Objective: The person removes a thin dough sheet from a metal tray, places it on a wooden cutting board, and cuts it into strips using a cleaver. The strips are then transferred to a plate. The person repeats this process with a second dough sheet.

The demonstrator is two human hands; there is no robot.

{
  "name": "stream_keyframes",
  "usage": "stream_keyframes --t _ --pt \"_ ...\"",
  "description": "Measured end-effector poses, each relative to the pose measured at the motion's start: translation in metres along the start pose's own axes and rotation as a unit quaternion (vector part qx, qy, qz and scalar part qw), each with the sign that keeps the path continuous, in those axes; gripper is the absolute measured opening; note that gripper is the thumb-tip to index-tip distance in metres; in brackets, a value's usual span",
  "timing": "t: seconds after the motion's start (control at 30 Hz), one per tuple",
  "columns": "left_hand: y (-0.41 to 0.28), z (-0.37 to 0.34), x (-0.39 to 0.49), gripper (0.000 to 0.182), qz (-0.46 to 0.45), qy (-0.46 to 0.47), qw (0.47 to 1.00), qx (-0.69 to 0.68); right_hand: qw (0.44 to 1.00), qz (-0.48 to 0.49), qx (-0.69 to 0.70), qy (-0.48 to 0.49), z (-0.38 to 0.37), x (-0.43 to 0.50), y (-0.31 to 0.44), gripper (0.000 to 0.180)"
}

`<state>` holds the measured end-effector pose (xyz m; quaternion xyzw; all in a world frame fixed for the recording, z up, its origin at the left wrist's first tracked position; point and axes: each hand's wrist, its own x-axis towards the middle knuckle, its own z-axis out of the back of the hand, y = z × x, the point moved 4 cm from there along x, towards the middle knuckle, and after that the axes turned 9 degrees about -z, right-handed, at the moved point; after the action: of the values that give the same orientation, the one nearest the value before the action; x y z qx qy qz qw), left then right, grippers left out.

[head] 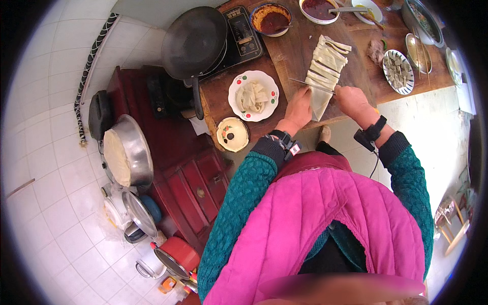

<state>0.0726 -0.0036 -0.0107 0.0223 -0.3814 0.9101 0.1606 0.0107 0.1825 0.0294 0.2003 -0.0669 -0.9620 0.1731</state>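
A folded pale dough sheet lies on the wooden cutting board (291, 57). Its far part is cut into strips (325, 68), some spread apart at the far end, while the near part (320, 102) is whole and narrows to a point. Across it lies the thin blade of a knife (318, 87). My right hand (352, 100) is closed around the knife's handle, at the dough's right edge. Against the left edge, beside the blade, rests my left hand (300, 108); its fingertips are hidden. To its left, a patterned white plate (235, 107) holds wide noodle strips (251, 96).
A black wok (194, 42) sits on an induction cooker (244, 36), its handle reaching over the table's left edge. Bowls of red sauce (272, 21) stand behind the board. An enamel lid (233, 143) lies front left; a striped dish (398, 72) stands to the right.
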Motion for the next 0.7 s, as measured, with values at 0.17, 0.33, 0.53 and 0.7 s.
stream_keyframes --t 0.17,0.33,0.53,0.7 --pt "-0.001 -0.005 -0.007 0.045 -0.02 -0.012 1.0 0.015 1.0 0.018 -0.022 0.004 -0.009 -0.006 -0.004 0.01" --pt "-0.001 -0.004 -0.008 0.042 -0.039 -0.017 0.999 0.018 0.999 0.002 0.033 -0.016 -0.027 0.012 0.013 0.01" --pt "-0.005 -0.002 -0.018 0.043 -0.018 -0.008 1.0 0.019 0.999 0.017 0.022 -0.027 -0.002 -0.001 0.012 0.011" --pt "-0.005 -0.005 -0.023 0.046 -0.03 -0.018 0.999 0.035 1.0 0.014 -0.02 0.009 -0.004 -0.016 0.005 0.01"
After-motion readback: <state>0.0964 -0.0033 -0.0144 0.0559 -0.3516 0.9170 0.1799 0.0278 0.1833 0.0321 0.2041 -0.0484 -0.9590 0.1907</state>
